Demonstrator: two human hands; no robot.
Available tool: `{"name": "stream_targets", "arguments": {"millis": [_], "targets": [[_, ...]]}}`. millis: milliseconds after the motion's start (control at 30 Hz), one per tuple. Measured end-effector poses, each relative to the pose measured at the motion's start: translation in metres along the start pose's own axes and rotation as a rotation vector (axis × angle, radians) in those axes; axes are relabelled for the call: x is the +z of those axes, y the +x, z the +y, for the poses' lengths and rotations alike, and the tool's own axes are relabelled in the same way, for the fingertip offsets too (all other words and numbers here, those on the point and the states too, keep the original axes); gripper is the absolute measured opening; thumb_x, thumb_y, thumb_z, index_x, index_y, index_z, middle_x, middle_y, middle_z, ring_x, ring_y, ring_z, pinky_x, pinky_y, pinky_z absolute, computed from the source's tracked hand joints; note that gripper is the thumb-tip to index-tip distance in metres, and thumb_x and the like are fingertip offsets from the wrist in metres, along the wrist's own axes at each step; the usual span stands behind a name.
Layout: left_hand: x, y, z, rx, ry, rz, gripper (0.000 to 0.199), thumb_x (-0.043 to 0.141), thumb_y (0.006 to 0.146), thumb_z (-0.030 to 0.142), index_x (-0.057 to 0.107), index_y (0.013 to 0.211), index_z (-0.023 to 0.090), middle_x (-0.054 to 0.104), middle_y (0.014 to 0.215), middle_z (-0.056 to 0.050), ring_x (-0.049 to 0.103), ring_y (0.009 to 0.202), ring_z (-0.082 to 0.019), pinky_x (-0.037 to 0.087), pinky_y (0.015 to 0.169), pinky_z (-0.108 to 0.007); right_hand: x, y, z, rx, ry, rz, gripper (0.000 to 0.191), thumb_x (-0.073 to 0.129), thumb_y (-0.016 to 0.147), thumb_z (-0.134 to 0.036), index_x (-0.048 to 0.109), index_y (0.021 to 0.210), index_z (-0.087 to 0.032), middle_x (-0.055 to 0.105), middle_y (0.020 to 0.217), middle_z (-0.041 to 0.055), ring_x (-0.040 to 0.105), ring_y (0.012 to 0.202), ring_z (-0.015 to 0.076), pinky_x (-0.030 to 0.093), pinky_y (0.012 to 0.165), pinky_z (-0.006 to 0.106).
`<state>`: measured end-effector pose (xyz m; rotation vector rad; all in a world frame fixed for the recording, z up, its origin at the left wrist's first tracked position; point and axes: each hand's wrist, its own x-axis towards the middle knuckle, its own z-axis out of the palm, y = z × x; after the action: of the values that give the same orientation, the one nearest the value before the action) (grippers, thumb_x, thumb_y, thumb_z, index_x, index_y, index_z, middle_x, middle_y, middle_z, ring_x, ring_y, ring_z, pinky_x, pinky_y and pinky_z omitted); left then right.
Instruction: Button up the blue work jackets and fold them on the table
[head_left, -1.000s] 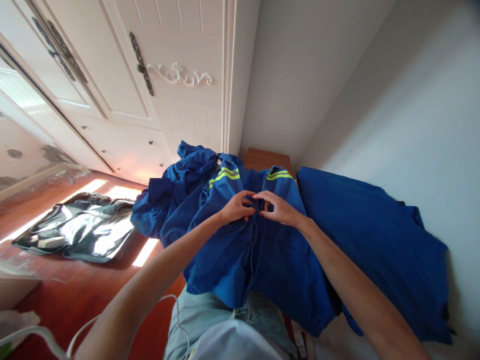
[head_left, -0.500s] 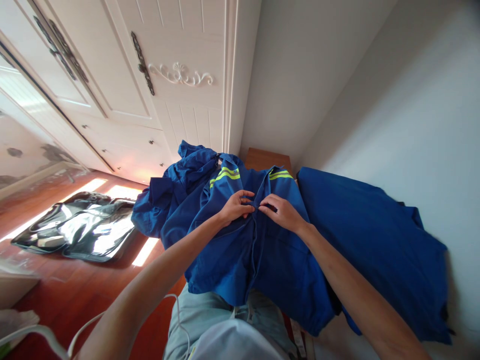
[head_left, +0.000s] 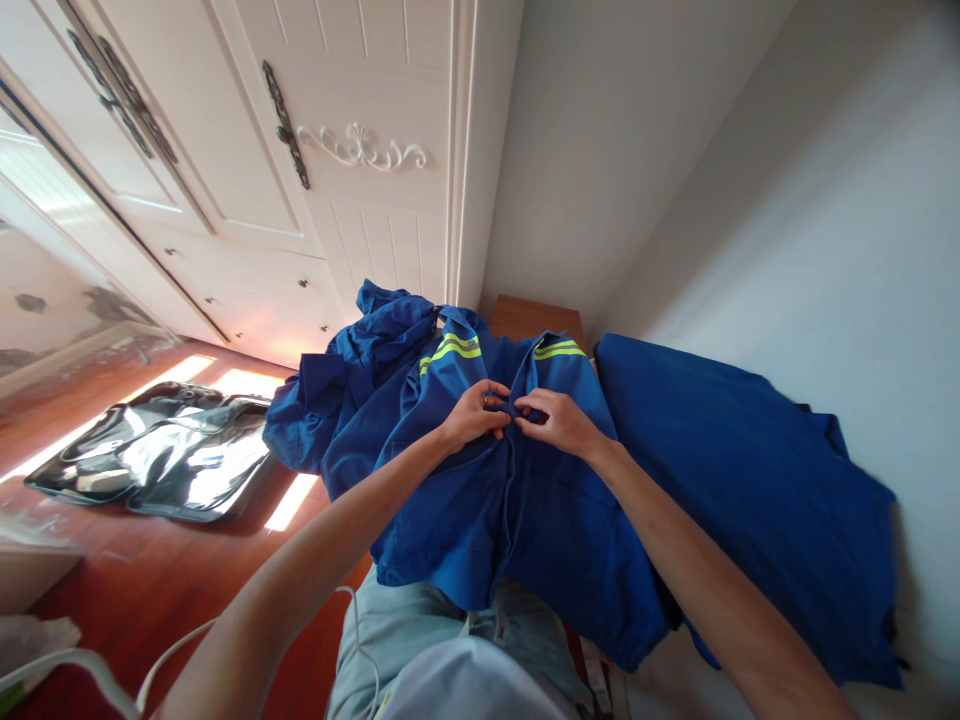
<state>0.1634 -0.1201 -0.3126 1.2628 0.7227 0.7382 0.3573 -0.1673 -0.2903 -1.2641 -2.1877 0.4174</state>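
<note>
Both grips, left hand [head_left: 474, 412] and right hand [head_left: 556, 420], pinch a blue jacket [head_left: 442, 530] at its front opening. To the left, an open black suitcase [head_left: 199, 460] lies on the reddish floor [head_left: 127, 565].

Big cream panelled wardrobe [head_left: 247, 170] takes up the upper left, with dark ornate handles [head_left: 286, 125], a raised scroll moulding [head_left: 362, 148] on one door and little knobs lower down. Floor's reddish-brown wood [head_left: 127, 570], with bright sun patches [head_left: 291, 502] on it. Plain pale wall [head_left: 810, 270] on the right, partly shaded; the far-left wall [head_left: 56, 265] has dark blotches. Some brown wooden furniture [head_left: 537, 314] pokes out near the corner, can't tell what exactly.
</note>
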Motion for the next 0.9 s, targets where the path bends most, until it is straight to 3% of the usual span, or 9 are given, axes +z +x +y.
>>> {"name": "stream_targets", "arguments": {"millis": [200,400,600,900], "targets": [[0.003,0.001,-0.003,0.005,-0.060,0.024,0.039,0.067,0.065,0.005,0.050,0.098,0.015,0.065,0.074,0.003,0.058,0.041,-0.007,0.038,0.040,-0.016,0.003,-0.001,-0.003,0.045,-0.112,-0.044,0.005,0.062,0.084,-0.022,0.064,0.087,-0.018,0.061,0.081,0.0026,0.057,0.073,0.0155,0.043,0.068,0.027],[0.007,0.002,-0.003,-0.029,-0.042,0.056,0.038,0.069,0.064,0.003,0.050,0.095,0.015,0.063,0.069,0.005,0.057,0.039,-0.007,0.036,0.038,-0.015,0.001,-0.001,0.002,0.039,-0.065,-0.100,0.004,0.061,0.081,-0.016,0.062,0.084,-0.018,0.058,0.080,0.0015,0.055,0.072,0.0148,0.042,0.068,0.026],[0.010,0.003,0.002,-0.058,0.035,0.075,0.034,0.067,0.065,0.000,0.050,0.091,0.015,0.060,0.066,0.006,0.056,0.037,-0.007,0.036,0.036,-0.015,-0.003,-0.001,0.010,0.030,0.048,-0.135,0.006,0.060,0.084,-0.023,0.062,0.086,-0.018,0.062,0.082,0.0028,0.058,0.075,0.0162,0.044,0.071,0.027],[0.008,0.004,0.002,-0.044,0.080,0.043,0.032,0.067,0.066,0.001,0.051,0.089,0.015,0.061,0.067,0.006,0.057,0.037,-0.007,0.037,0.035,-0.015,-0.013,0.007,0.012,-0.002,0.034,-0.195,0.010,0.063,0.085,-0.027,0.066,0.082,-0.018,0.064,0.080,0.0030,0.059,0.075,0.0168,0.044,0.072,0.028]]}}
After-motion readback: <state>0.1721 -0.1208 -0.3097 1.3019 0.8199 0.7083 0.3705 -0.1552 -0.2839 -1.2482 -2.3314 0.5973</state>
